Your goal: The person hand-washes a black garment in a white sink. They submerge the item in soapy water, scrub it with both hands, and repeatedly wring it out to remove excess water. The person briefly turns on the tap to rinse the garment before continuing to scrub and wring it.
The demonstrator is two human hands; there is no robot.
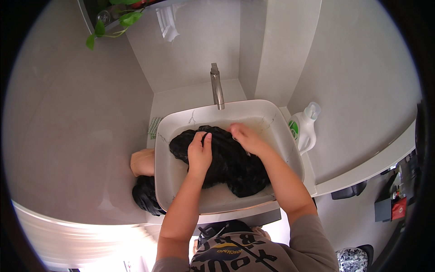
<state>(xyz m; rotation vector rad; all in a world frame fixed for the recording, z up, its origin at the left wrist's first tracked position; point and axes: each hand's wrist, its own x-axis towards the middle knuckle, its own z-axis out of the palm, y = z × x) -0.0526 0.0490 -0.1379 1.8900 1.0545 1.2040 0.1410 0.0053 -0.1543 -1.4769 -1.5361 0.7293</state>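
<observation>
A wet-looking black garment (226, 163) lies bunched in shallow cloudy water inside a white, marble-veined sink (164, 179). What sort of garment it is, I cannot make out. On its upper left part, my left hand (199, 152) pinches the fabric between thumb and fingers. My right hand (245, 138) is closed in a fist at the garment's upper right edge, gripping cloth there; its fingertips are partly hidden. Both forearms reach over the front rim.
Behind the sink stands a metal faucet (217, 90). To the right is a white detergent bottle (308, 129) with a clear cap. At the left lie a beige item (142, 162), another black cloth (147, 195) and a green patterned packet (154, 127). A plant (130, 19) hangs above.
</observation>
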